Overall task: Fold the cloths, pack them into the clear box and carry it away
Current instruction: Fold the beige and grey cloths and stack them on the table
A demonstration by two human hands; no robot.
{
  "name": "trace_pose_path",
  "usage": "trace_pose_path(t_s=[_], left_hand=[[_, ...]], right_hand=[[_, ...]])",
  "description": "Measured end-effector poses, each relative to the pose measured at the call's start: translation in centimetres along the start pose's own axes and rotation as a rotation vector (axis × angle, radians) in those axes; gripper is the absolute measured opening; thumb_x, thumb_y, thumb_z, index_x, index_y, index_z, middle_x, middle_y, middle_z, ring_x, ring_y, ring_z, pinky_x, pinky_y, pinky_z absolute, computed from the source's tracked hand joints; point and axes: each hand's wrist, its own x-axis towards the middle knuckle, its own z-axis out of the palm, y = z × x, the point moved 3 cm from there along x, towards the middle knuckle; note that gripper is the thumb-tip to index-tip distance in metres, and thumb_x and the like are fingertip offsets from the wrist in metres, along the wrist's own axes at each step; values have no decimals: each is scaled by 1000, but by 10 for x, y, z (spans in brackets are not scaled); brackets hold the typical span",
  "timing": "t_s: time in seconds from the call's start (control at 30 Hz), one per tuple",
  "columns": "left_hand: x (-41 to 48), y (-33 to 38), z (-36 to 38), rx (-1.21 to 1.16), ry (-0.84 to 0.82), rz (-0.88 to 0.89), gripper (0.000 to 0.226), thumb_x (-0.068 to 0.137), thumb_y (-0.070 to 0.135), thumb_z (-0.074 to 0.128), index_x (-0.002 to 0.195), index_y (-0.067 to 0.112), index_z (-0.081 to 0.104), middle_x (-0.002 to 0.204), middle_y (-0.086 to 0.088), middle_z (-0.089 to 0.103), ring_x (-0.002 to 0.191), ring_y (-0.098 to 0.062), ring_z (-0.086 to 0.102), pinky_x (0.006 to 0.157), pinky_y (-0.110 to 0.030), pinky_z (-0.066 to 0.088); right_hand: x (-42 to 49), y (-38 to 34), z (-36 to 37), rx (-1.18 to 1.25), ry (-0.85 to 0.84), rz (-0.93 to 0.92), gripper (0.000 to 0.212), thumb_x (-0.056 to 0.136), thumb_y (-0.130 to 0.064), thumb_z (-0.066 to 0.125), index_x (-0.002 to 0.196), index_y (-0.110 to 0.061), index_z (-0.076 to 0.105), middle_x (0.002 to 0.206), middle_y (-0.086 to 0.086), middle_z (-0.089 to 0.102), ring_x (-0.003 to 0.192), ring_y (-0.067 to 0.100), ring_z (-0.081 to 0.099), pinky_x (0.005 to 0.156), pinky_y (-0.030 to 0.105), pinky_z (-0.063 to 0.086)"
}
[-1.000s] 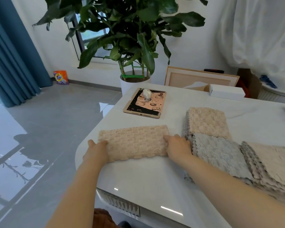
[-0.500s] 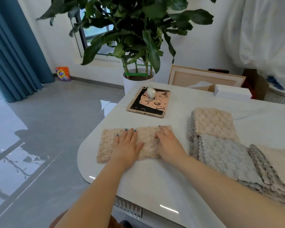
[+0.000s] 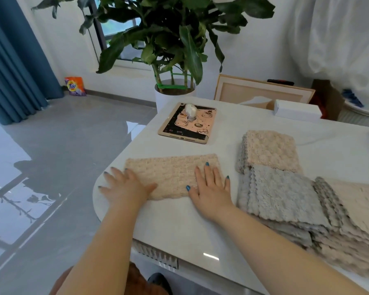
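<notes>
Left hand (image 3: 126, 188) and right hand (image 3: 211, 188), flat, have spread apart on the cloth (image 3: 170, 173).

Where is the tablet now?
In the head view, the tablet lies flat at the far left of the white table, in front of the potted plant, beyond the folded beige cloth.

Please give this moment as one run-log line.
left hand: flat on left end of beige cloth | right hand: flat on its right end | cloth pile: right of it | clear box: not seen
</notes>
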Motion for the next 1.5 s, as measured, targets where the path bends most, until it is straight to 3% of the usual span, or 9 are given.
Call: trace_pose_path(t_s=[0.2, 0.3, 0.43, 0.57, 0.7, 0.93, 1.13, 1.23, 1.5], left_hand=[[18, -23, -21, -183, -122, -85, 73, 74, 52, 75, 119, -2, 53, 112, -17, 62, 104, -31, 61, 89, -38, 50], [19, -29, -29, -341, -218, -60, 44, 73, 33, 82, 80, 0, 53, 70, -12, 56, 63, -24, 54, 59, -28, 45], [16, -19, -35, -740, -253, -4, 28, 78, 23, 76, 86, 5, 58, 80, -9, 56, 69, -19, 52, 58, -25, 43], [2, 24, -55, -1031, 95, 191, 24, 78, 24, 68, 90, 6, 57, 78, -3, 54, 72, -21, 51, 63, -31, 42], [-36, 91, -57, -945, 270, 497, 11, 82, 19, 67, 86, 16, 57, 74, 4, 58, 64, -8, 50, 56, -16, 40], [-56, 152, -12, -491, 42, 892, 18, 79, 25, 72, 94, 18, 64, 89, 3, 56, 75, -11, 52, 67, -21, 41], [-19, 106, -44, -938, 71, 521, 9, 90, 23, 61, 96, 21, 66, 97, 4, 68, 85, -15, 66, 83, -36, 55], [5, 81, -30, -704, 45, 168, 32, 94, 39, 50, 95, 8, 59, 96, -12, 67, 88, -29, 67, 86, -44, 55], [-11, 108, -4, -1111, -344, 111, 53, 81, 29, 75, 118, -3, 57, 112, -16, 66, 98, -30, 65, 75, -33, 54]], right_hand=[[-21, 0, 8, 71, 253, 214, 83, 88, -57, 19, 146, 2, 30, 151, 30, 24, 141, 45, 22, 115, 52, 13], [-28, 2, 9, 110, 323, 174, 70, 91, -48, 36, 135, 5, 46, 141, 27, 42, 131, 41, 42, 111, 51, 31], [-32, 9, 7, 287, 457, 61, 35, 90, -16, 54, 120, 2, 56, 135, 20, 44, 124, 37, 47, 110, 48, 35], [-39, 15, -2, 728, 456, 132, 35, 92, -9, 45, 127, -4, 48, 133, 10, 40, 117, 28, 45, 94, 28, 40], [-46, 21, -13, 880, 547, 202, 28, 92, -4, 45, 119, 0, 52, 125, 11, 45, 111, 24, 45, 81, 14, 30], [-52, 21, -17, 1081, 547, 174, 33, 98, -7, 29, 123, -11, 49, 118, 1, 49, 109, 11, 45, 101, 26, 37], [-49, 20, -15, 1083, 499, 151, 41, 102, -18, 37, 144, -22, 36, 117, -9, 45, 111, 6, 41, 102, 20, 34], [-46, 18, -13, 870, 532, 88, 37, 99, -18, 45, 135, -20, 49, 106, -3, 45, 103, 11, 36, 91, 13, 32], [-43, 16, -11, 683, 469, 62, 44, 91, -1, 42, 135, -7, 45, 145, 7, 34, 139, 21, 19, 118, 26, 9]])
